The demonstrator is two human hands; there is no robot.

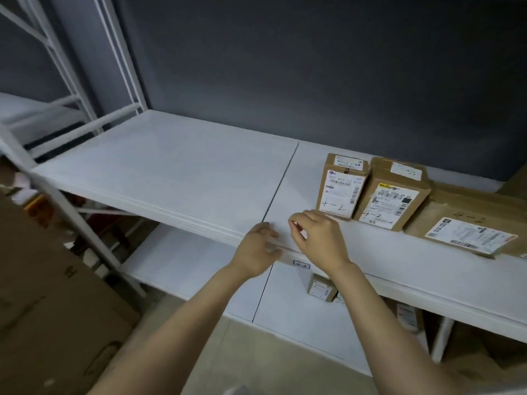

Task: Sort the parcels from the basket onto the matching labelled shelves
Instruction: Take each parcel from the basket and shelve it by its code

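Observation:
Three brown parcels marked "4-2" stand in a row on the white shelf [182, 178]: an upright box [342, 185], a leaning box [392, 195] and a flat wide parcel [470, 223]. A small "4-2" label [301, 264] is stuck on the shelf's front edge. My left hand [256, 249] hovers at that front edge with its fingers loosely curled and holds nothing. My right hand [319, 238] is just left of the upright box, above the shelf, fingers bent and empty. The basket is out of view.
A lower shelf [185, 266] carries small boxes [320, 287] under the label. Brown cardboard [51, 309] lies at the lower left. The rack's white uprights [119, 52] rise at the left, and a dark wall stands behind.

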